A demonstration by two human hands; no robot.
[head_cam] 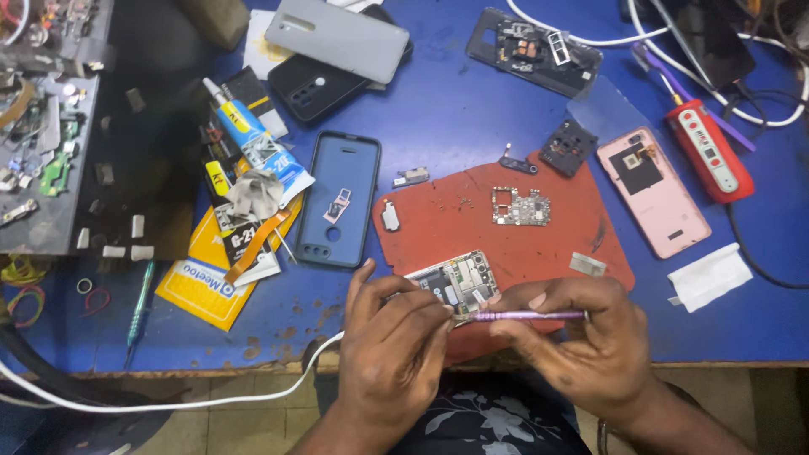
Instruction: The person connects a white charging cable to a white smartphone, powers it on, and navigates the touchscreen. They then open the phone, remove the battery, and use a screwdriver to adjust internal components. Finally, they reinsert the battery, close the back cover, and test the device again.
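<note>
The left hand is clenched around the near end of an opened phone, whose exposed innards face up at the near edge of a red work mat on the blue table. The right hand pinches a slim purple screwdriver between thumb and fingers, the shaft lying level with its tip at the phone's lower edge, just by the left fingertips. At 12 o'clock from the phone, on the mat, lies a small bare circuit board; at 11 o'clock a small metal part sits at the mat's left edge. At 10 o'clock rests a dark blue phone case, hollow side up, and beyond it a glue tube lies over yellow packets. At 2 o'clock a pink phone back lies inner side up, with a red tool just past it and a white tissue at 3 o'clock. Far at 12 o'clock a grey phone back rests atop a black case. A white cable runs along the table's near edge below the left hand
</note>
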